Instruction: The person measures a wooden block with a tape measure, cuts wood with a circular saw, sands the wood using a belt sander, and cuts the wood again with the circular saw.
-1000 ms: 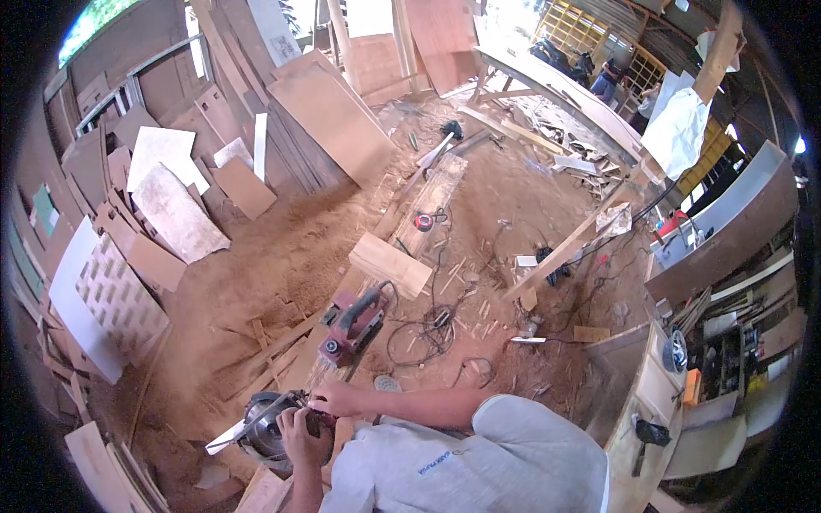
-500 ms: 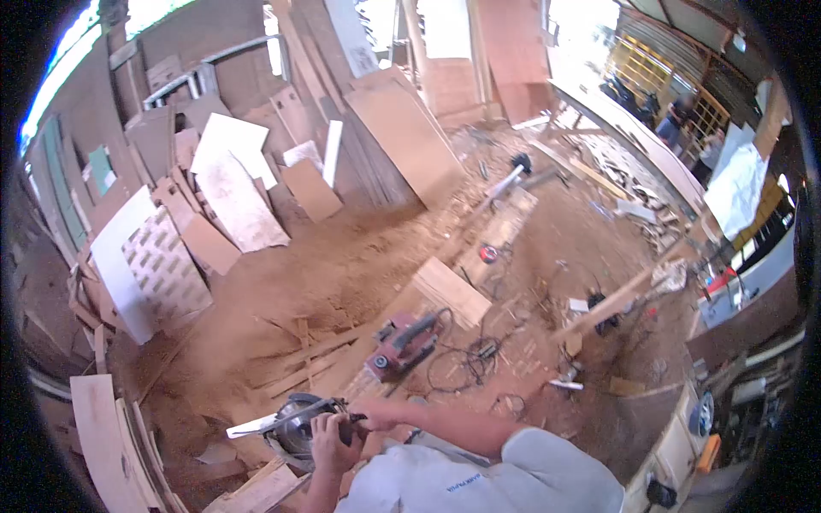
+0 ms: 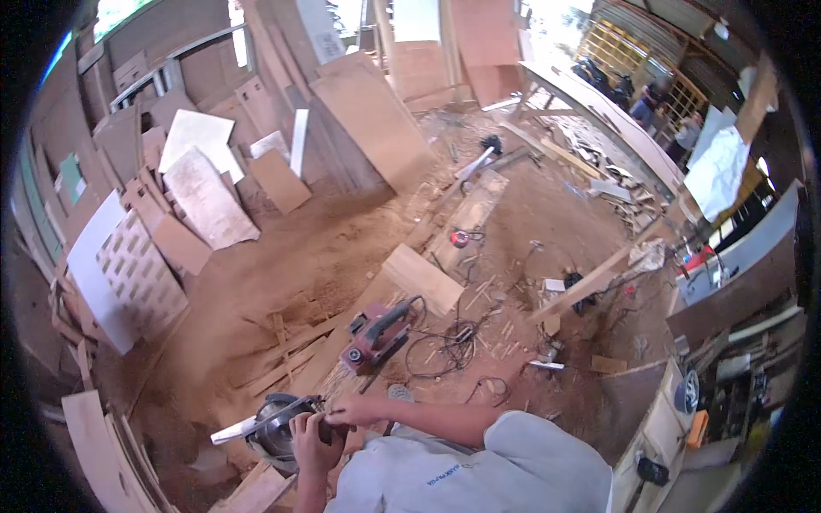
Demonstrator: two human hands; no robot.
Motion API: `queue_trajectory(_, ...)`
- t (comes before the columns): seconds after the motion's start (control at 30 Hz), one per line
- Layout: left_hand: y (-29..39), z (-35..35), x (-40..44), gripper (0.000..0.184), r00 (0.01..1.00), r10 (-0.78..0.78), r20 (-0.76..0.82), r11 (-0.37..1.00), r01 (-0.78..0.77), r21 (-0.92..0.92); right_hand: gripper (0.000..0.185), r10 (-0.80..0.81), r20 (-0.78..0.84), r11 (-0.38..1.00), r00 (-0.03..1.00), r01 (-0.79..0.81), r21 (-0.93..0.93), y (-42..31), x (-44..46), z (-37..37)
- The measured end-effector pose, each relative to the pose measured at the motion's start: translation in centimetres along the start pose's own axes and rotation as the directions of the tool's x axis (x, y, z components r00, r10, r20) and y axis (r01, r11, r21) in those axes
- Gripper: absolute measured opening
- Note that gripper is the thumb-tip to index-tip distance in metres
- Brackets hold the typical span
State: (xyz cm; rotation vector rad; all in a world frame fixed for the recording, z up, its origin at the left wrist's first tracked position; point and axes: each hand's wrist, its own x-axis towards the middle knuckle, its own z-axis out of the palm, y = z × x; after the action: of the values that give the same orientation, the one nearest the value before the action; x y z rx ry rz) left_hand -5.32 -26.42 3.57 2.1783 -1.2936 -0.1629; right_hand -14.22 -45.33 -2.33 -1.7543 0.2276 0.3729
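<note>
The fingers of the left hand [image 3: 310, 441] were bent and closed over the dark grip of a circular saw [image 3: 275, 429], low at the near left; those of the right hand [image 3: 354, 410] curled in at the saw's far edge – whether they pinched anything there could not be told, their tips being partly hidden; the saw stood over pale boards [image 3: 263, 489] at the near end, a white strip [image 3: 231, 431] jutting out to its left.

Beyond the hands, a maroon power tool [image 3: 373, 339] with a dark handle sat on a long plank [image 3: 472, 214] running toward the far side; a short wooden board [image 3: 423, 279] lay across that plank just past the tool, and farther along was a small red object [image 3: 460, 238]; to the right, a black cable [image 3: 463, 335] lay tangled among offcuts on the dusty ground [image 3: 560, 231].

Farther out – at the left – a patterned panel [image 3: 141, 269] and a white, stained sheet [image 3: 205, 195] leaned with other boards; a larger brown board [image 3: 369, 120] leaned beyond them; at the far right, people [image 3: 647, 104] were beside a long surface [image 3: 605, 128].
</note>
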Motion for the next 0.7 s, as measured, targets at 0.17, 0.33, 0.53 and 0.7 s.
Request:
queue_trajectory(0.17,-0.3,0.4,0.0,0.051,0.999,0.033,-0.008,0.999,-0.034,-0.033,0.062,0.248,0.131,0.846,0.960,-0.280,0.453,0.5,0.1,1.3)
queue_trajectory(0.33,-0.1,0.2,0.0,0.049,0.999,0.046,-0.003,0.999,-0.046,-0.004,0.068,0.167,-0.048,0.950,0.985,-0.148,0.274,2.8,1.2,2.2)
queue_trajectory(0.53,0.5,-0.1,-0.1,0.048,0.998,0.054,-0.021,0.998,-0.054,0.010,0.051,-0.434,-0.314,0.885,0.844,0.336,-0.321,5.0,2.4,4.2)
queue_trajectory(0.7,0.5,-0.1,0.0,0.049,0.998,0.058,-0.026,0.998,-0.058,0.014,0.053,-0.286,-0.329,0.954,0.900,0.236,-0.186,4.0,2.5,4.1)
